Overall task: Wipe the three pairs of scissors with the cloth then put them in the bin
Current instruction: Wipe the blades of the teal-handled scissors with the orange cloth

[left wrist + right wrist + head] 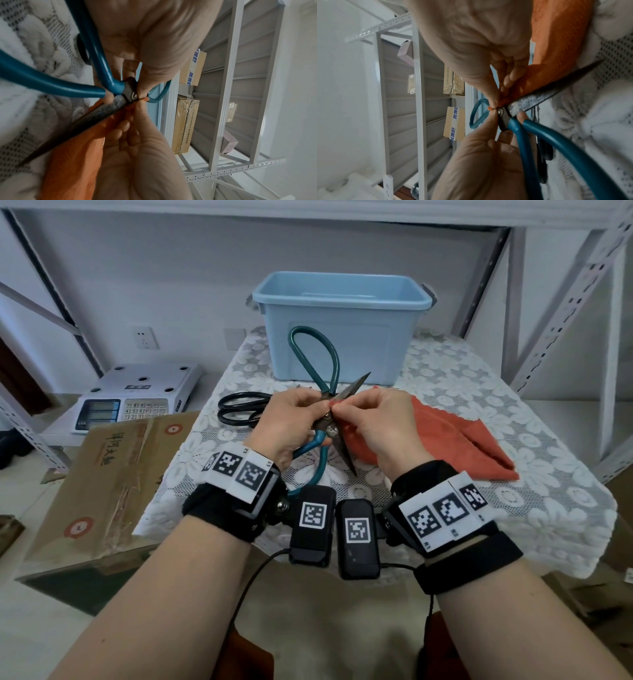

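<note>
- Gripping the teal-handled scissors (323,419) near their pivot at frame centre, the left hand (291,419) holds them with blades spread wide
- right hand (375,422) pinches a corner of the orange cloth (455,440) against the pivot
- black scissors (239,409) lie on the lace tablecloth (479,392), left of the hands
- blue bin (342,326) stands behind, upper centre

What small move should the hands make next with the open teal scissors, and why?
Probably slide the right hand, which pinches the red cloth at the pivot, along a blade toward its tip. The left hand holds the teal scissors open, and the blade looks spotted.
</note>
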